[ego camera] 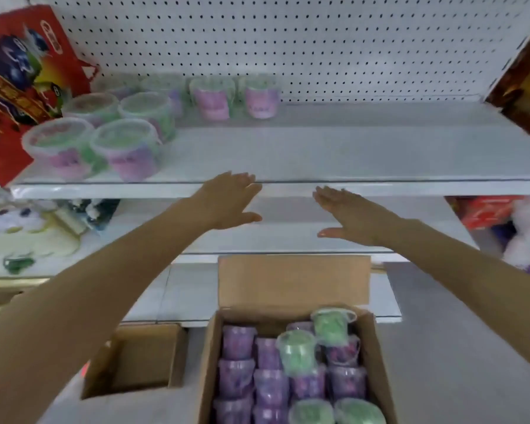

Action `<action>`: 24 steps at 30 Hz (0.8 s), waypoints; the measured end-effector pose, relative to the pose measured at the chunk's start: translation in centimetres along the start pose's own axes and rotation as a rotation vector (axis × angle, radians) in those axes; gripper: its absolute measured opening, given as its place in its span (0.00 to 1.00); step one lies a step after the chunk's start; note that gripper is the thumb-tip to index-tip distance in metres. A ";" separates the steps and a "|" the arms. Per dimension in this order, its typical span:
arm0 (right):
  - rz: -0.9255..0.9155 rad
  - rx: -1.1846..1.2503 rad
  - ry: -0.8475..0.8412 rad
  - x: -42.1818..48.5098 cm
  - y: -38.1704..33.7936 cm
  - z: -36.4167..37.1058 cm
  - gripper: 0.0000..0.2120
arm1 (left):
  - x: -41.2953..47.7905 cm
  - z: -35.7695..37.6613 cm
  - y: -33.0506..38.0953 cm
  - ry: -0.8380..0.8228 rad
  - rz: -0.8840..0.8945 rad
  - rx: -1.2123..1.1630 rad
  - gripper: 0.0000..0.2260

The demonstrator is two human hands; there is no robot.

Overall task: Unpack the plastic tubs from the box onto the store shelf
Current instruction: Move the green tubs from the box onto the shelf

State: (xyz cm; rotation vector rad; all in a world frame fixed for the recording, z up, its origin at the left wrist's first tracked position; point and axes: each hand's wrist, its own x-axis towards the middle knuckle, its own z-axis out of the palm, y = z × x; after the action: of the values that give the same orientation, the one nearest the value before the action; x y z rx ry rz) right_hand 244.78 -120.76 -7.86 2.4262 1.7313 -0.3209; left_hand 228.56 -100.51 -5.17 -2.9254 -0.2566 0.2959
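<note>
A: Head view. Left hand (227, 200) reaching forward at the front edge of the shelf (349, 154), fingers flat and spread, grip apart, holding nothing.

B: Right hand (346, 214)?

A: Same: stretched out just below the shelf lip, palm turned inward, thumb down, grip apart and empty. Hands near each other, not touching.

B: Tubs?

A: Split between two places. Some already on the shelf (123, 148), grouped at the left: four lidded ones near the front, more behind, two upright against the pegboard (318, 41). Purple labels, green contents, blurred.

B: And the rest?

A: Down in the box (377, 362), bottom centre, flap up at the back. Tubs in the box (297, 353) packed in rows, mostly purple sides showing; a couple lying higher with green showing.

B: Anything else?

A: Smaller carton (141, 359) just left of the box, open. Red package (22, 71) leaning at the shelf's left end, touching the nearest tubs. Lower shelf behind the hands, mixed goods at both ends, too blurred to tell.
</note>
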 end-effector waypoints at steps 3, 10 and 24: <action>-0.003 0.005 -0.074 -3.2 0.4 4.6 0.39 | -1.4 4.0 5.2 -0.044 0.026 -0.064 0.31; 0.144 0.368 -0.297 -8.6 0.3 18.5 0.36 | -4.5 16.1 16.5 -0.343 -0.036 -0.539 0.29; 0.330 0.637 -0.644 -17.2 -2.7 39.3 0.30 | -10.0 32.7 31.3 -0.720 -0.217 -0.882 0.28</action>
State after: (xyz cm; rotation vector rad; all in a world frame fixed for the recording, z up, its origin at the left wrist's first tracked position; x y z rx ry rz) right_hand 233.33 -144.97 -41.43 2.4810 1.0215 -1.5887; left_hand 216.66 -127.09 -41.20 -3.3889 -1.0192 1.5391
